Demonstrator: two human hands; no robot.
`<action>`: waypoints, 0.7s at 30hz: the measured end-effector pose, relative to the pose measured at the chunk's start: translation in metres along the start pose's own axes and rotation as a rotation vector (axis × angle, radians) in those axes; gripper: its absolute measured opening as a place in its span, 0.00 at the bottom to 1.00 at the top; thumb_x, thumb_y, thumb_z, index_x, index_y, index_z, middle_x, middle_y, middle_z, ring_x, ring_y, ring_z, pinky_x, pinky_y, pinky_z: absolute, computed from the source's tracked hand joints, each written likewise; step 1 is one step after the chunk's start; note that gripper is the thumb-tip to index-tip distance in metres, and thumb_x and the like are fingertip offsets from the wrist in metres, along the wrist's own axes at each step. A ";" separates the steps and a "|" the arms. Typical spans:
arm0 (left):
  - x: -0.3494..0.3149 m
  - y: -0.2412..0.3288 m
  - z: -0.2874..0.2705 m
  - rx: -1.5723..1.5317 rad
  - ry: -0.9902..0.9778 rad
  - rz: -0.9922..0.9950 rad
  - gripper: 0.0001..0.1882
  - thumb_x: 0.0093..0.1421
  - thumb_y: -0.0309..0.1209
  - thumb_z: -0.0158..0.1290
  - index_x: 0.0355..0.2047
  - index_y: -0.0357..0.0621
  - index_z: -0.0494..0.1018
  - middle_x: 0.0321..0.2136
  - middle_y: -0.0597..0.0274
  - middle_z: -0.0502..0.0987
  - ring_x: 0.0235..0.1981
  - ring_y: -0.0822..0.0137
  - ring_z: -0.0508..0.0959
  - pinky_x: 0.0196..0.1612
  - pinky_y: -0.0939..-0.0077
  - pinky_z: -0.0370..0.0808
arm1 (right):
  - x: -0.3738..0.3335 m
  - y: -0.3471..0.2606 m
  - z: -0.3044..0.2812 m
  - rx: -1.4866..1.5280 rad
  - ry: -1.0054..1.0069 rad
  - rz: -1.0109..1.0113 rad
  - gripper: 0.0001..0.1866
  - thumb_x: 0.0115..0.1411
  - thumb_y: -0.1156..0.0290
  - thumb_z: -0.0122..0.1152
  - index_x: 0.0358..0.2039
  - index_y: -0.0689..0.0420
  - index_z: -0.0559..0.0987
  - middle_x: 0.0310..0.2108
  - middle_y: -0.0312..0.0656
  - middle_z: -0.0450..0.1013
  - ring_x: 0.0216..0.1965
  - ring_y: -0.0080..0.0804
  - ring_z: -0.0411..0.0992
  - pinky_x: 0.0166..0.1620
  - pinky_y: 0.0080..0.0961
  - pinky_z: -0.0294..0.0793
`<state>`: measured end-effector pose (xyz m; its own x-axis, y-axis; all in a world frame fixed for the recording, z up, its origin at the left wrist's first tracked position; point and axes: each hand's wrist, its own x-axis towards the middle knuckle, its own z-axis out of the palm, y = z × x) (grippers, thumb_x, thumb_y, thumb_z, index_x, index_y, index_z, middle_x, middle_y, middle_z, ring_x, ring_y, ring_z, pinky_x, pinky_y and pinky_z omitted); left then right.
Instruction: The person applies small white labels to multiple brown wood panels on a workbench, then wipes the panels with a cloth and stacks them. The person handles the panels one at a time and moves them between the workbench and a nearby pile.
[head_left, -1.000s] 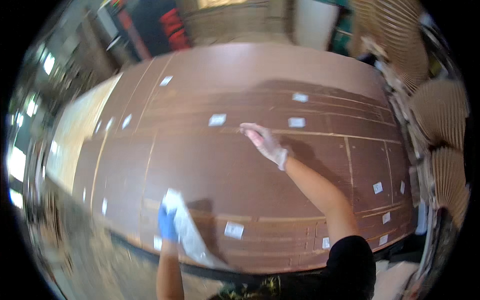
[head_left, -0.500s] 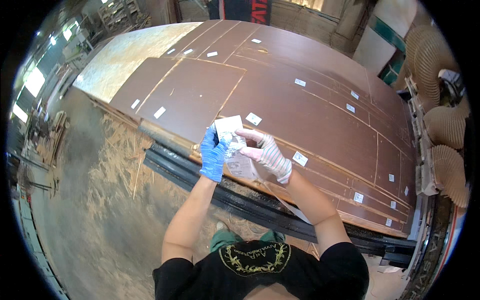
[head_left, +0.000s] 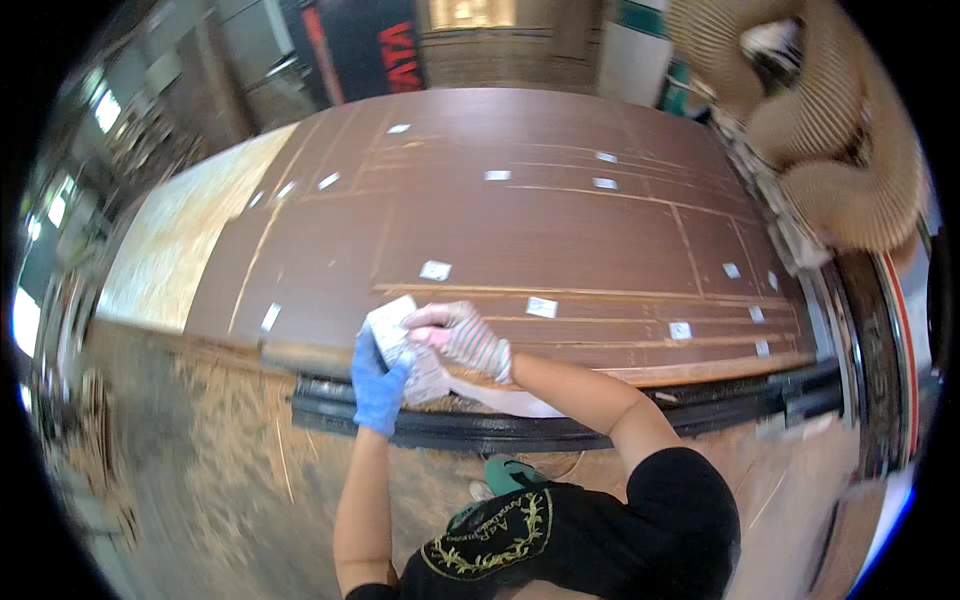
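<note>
Brown cut board sheet [head_left: 560,230] fills twelve o'clock, small white rectangular stickers [head_left: 435,270] scattered across it. White label strip [head_left: 400,345] sits at centre, its long axis running eleven to five. Blue-gloved left hand [head_left: 378,385] clamps it from seven; striped-gloved right hand [head_left: 462,335], fingers seemingly pinching, meets it from three.

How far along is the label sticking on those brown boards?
Many small white labels already sit on the cut brown panels. In hand: the blue-gloved left hand holds a white label strip; the striped-gloved right hand picks at it. Some panels show no label.
</note>
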<state>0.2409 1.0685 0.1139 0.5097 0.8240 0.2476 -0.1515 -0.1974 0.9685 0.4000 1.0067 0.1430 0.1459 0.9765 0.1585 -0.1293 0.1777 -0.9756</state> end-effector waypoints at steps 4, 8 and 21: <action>0.015 -0.034 0.034 -0.051 -0.092 -0.162 0.35 0.48 0.16 0.55 0.57 0.37 0.57 0.47 0.58 0.69 0.48 0.67 0.70 0.52 0.73 0.68 | -0.004 0.005 -0.063 -0.395 0.051 -0.073 0.10 0.55 0.68 0.59 0.35 0.59 0.79 0.28 0.37 0.76 0.32 0.22 0.73 0.37 0.23 0.73; 0.038 -0.082 0.058 0.011 -0.171 -0.195 0.32 0.48 0.16 0.54 0.55 0.36 0.59 0.47 0.59 0.69 0.47 0.67 0.70 0.51 0.74 0.68 | 0.027 0.021 -0.189 -0.222 0.224 0.074 0.08 0.56 0.71 0.58 0.36 0.58 0.79 0.28 0.35 0.75 0.29 0.22 0.72 0.34 0.22 0.73; 0.083 -0.149 0.082 -0.065 0.132 -0.554 0.29 0.48 0.18 0.56 0.51 0.38 0.62 0.42 0.61 0.71 0.42 0.68 0.72 0.45 0.74 0.71 | 0.142 0.102 -0.655 -1.462 0.916 0.155 0.12 0.54 0.59 0.53 0.38 0.40 0.79 0.42 0.34 0.74 0.44 0.39 0.70 0.48 0.36 0.70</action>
<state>0.3756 1.1229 -0.0079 0.4185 0.8552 -0.3057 0.0546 0.3123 0.9484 1.0504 1.0835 -0.0333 0.7508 0.5001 0.4316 0.6534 -0.6578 -0.3746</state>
